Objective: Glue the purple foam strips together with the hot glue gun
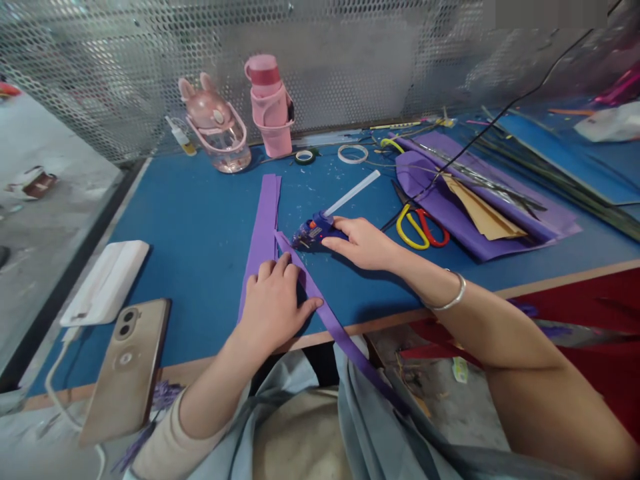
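My right hand [367, 245] is wrapped round a small blue hot glue gun [314, 228]; a pale glue stick [353, 192] juts from its back. The nozzle points left and is very near the upper end of a narrow purple strip [339, 335]. With bent fingers and the thumb lying across that strip, my left hand [273, 300] holds it down at the table edge. The strip's lower part hangs over the edge onto my lap. Under and beside my left fingers lie wider purple strips [263, 223], partly hidden by the hand.
Yellow-and-red-handled scissors [421, 227] and purple sheets [480, 233] lie to the right. A pink bottle [276, 120], a clear bottle [227, 143] and tape rolls [353, 155] stand or lie behind. A phone [127, 373] and white power bank [106, 283] are left. A black cord [505, 110] crosses the right side.
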Demonstrator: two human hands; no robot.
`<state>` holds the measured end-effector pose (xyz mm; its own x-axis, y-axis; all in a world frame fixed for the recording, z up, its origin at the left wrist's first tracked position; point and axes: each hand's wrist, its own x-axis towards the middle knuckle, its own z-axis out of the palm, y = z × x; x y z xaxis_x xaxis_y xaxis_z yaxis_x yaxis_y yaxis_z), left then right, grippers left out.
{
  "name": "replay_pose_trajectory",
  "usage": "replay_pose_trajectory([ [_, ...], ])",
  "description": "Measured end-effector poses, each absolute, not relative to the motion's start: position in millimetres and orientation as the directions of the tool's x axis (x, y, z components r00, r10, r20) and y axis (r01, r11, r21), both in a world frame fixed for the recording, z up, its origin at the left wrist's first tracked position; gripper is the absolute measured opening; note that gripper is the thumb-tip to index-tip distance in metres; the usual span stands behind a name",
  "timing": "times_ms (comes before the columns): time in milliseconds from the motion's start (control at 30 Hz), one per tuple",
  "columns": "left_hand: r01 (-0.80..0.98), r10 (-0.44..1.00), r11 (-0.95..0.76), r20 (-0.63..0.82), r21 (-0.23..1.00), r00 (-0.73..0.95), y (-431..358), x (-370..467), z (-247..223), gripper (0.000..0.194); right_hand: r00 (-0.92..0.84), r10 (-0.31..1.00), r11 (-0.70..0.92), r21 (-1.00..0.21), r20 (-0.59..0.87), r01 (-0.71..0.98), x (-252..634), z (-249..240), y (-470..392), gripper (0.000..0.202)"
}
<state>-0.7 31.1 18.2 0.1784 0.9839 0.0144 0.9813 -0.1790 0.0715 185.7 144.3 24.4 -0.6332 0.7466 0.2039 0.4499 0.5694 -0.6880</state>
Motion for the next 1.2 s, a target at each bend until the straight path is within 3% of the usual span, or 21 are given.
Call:
replay_pose_trajectory([
  [367,0.973,0.98,-0.157,-0.098,0.167,0.175,48,-4,21,0.074,-0.577,0.778,0.574,-0.654,0.248,0.494,177,12,148,0.036],
  [567,0.981,0.984,-0.141,-0.09,0.137,0.154,54,-7,18,0.088,-0.553,0.783,0.566,-0.695,0.284,0.443,171,3,153,0.038],
  [733,0.982,0.981,-0.136,-0.122,0.13,0.152,57,-7,22,0.085,-0.526,0.8,0.55,-0.702,0.288,0.452,167,-3,157,0.04],
  [1200,0.981,0.979,-0.134,-0.134,0.142,0.154,64,-8,21,0.103,-0.482,0.827,0.501,-0.769,0.29,0.396,163,-14,165,0.033],
])
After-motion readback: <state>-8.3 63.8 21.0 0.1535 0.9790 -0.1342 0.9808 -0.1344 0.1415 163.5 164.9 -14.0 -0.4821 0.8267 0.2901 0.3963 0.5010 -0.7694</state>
